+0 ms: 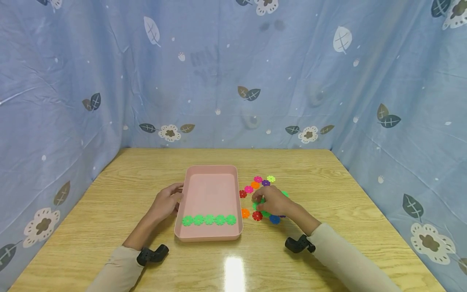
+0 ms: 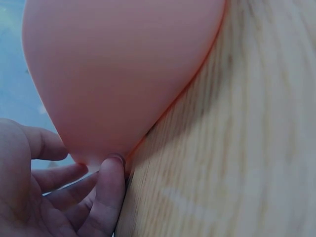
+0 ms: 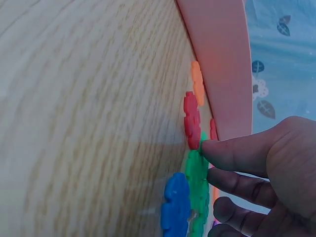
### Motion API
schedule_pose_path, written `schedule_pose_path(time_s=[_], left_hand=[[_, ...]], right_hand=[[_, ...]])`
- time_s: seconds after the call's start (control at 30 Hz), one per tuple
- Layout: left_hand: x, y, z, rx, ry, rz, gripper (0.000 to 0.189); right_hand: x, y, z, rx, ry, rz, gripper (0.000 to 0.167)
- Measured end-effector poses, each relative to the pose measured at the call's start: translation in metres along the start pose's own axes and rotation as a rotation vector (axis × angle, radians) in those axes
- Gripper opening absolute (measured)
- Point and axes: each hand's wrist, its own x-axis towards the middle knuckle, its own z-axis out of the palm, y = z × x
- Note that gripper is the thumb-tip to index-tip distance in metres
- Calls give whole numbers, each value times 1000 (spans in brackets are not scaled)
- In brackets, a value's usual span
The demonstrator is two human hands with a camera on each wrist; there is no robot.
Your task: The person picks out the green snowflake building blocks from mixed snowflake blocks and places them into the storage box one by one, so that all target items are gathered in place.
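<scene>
My left hand (image 1: 168,201) is at the left side of a pink tray (image 1: 209,194), its fingertips touching the outer wall (image 2: 123,74). Inside the tray, a row of several green flower-shaped plastic discs (image 1: 209,219) lies along the near end. To the right of the tray, my right hand (image 1: 274,200) reaches into a loose group of coloured discs. Its thumb and fingertips are apart at a few green discs (image 3: 196,173) lying on the table. Beside them are a blue disc (image 3: 175,205) and a red disc (image 3: 191,120). The hand hides part of the group.
Pink, orange, purple and yellow discs (image 1: 271,178) lie beyond my right hand. An orange disc (image 1: 245,213) and a dark red disc (image 1: 243,194) sit close to the tray's right wall. Blue patterned curtains (image 1: 226,81) hang around the wooden table (image 1: 153,162).
</scene>
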Motion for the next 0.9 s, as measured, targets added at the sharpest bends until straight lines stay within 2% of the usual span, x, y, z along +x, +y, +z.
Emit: schedule_pose_path(time_s=[0.13, 0.37, 0.6, 0.9], left_hand=[[0, 0, 0, 3, 0, -1, 49], [1, -1, 0, 4, 7, -6, 49], [1, -2, 1, -5, 3, -15, 49], [1, -2, 0, -18, -2, -3, 49]], right_hand=[[1, 2, 1, -8, 0, -9, 24], [3, 2, 3, -30, -9, -8, 15], [7, 2, 5, -30, -55, 6, 19], [10, 2, 5, -23, -54, 25, 20]])
